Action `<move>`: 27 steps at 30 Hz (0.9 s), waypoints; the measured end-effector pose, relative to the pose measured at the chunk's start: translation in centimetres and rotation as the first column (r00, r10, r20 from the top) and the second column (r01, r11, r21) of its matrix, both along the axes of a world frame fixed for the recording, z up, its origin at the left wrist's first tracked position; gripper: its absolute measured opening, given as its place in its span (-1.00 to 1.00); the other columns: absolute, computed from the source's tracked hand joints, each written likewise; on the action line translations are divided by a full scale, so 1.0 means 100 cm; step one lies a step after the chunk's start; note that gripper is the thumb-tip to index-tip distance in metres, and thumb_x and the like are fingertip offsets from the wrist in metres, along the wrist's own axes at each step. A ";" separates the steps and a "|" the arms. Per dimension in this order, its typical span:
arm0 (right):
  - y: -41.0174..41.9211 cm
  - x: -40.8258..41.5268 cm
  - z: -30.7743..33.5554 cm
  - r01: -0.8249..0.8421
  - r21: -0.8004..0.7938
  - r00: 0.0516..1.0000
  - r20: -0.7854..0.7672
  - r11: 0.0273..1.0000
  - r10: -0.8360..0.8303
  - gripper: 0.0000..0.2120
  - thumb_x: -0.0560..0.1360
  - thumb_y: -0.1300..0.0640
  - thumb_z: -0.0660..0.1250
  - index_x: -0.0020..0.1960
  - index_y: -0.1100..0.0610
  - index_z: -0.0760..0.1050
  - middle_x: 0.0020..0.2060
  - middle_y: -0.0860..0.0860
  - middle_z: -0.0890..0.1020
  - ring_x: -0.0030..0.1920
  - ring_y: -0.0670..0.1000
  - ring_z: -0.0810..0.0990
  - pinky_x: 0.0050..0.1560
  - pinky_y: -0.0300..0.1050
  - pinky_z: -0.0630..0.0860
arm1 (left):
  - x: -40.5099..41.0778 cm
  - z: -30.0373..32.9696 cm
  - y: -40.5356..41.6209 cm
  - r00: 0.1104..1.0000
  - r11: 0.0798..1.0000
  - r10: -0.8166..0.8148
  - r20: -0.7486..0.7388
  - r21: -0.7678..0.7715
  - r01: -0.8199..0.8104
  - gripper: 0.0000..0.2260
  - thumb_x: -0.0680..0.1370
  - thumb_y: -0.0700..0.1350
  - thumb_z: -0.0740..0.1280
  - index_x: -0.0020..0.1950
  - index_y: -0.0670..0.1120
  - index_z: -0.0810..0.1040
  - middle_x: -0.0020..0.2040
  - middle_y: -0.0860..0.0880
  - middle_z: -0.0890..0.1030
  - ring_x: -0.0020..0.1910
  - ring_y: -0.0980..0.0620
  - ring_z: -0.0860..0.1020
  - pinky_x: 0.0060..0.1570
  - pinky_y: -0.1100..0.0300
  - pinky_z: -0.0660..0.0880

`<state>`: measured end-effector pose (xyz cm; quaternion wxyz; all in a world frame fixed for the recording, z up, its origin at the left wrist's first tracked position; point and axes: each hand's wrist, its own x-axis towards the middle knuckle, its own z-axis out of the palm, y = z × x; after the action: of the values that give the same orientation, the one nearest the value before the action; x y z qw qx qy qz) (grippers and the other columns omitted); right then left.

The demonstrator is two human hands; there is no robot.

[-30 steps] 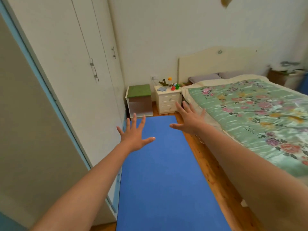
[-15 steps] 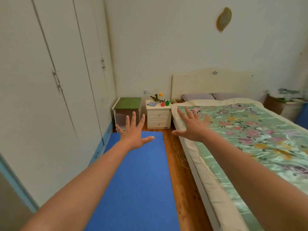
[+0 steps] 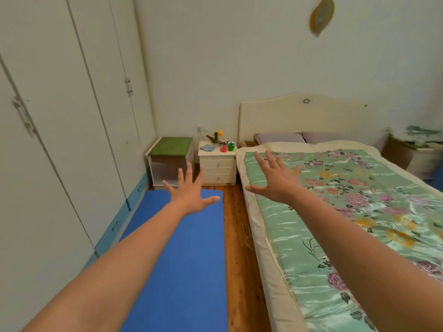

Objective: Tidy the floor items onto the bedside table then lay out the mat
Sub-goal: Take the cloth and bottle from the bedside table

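Observation:
The blue mat (image 3: 182, 259) lies flat on the wooden floor between the wardrobe and the bed. At the far end stands the white bedside table (image 3: 217, 165), bearing a folded blue cloth (image 3: 207, 147), a red toy (image 3: 223, 149), a green toy (image 3: 231, 146), a yellow-capped bottle (image 3: 220, 136) and a dark object behind. My left hand (image 3: 190, 194) is stretched out above the mat's far end, fingers spread, holding nothing. My right hand (image 3: 275, 179) is held out over the bed's near edge, also spread and empty.
A bed with a green floral cover (image 3: 347, 212) fills the right side. White wardrobe doors (image 3: 72, 116) line the left. A green-topped white cabinet (image 3: 170, 161) stands beside the bedside table. A thin cord (image 3: 247, 236) lies on the floor strip beside the bed.
The view has risen and swung right, showing more wall and bed. Both arms stay stretched forward with fingers spread; my right hand has shifted from over the floor to over the bed edge.

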<state>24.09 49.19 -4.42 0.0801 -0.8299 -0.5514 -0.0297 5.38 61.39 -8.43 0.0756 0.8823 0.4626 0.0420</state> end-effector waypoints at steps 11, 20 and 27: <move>0.209 0.152 -0.026 -0.082 -0.043 0.995 -0.053 0.996 0.080 -0.13 0.44 -0.33 0.19 0.49 -0.15 -0.31 0.53 -0.01 -0.23 0.53 0.14 -0.19 0.39 0.47 -0.16 | 0.141 -0.031 0.175 0.990 0.990 0.133 0.039 -0.059 -0.131 -0.11 0.44 0.38 0.15 0.50 0.08 -0.35 0.53 -0.08 -0.35 0.53 -0.17 -0.28 0.35 -0.43 -0.14; 0.360 0.266 -0.011 -0.101 -0.005 0.994 -0.051 0.995 0.101 -0.16 0.45 -0.33 0.17 0.50 -0.13 -0.28 0.54 -0.01 -0.20 0.53 0.12 -0.19 0.37 0.44 -0.19 | 0.253 -0.008 0.326 0.988 0.989 0.147 0.048 -0.039 -0.145 -0.10 0.44 0.36 0.20 0.51 0.10 -0.33 0.53 -0.07 -0.35 0.53 -0.17 -0.29 0.35 -0.43 -0.18; 0.477 0.353 -0.013 -0.126 0.028 0.992 -0.014 0.992 0.126 -0.14 0.45 -0.31 0.19 0.50 -0.12 -0.29 0.54 0.00 -0.21 0.53 0.13 -0.18 0.37 0.43 -0.20 | 0.341 -0.013 0.437 0.988 0.988 0.152 0.033 -0.006 -0.152 -0.10 0.44 0.36 0.19 0.50 0.11 -0.35 0.53 -0.08 -0.36 0.52 -0.18 -0.29 0.34 -0.43 -0.18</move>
<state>59.36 96.90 -5.68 0.0977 -0.7924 -0.6015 -0.0254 39.45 105.07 -9.73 0.0813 0.8436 0.5272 0.0613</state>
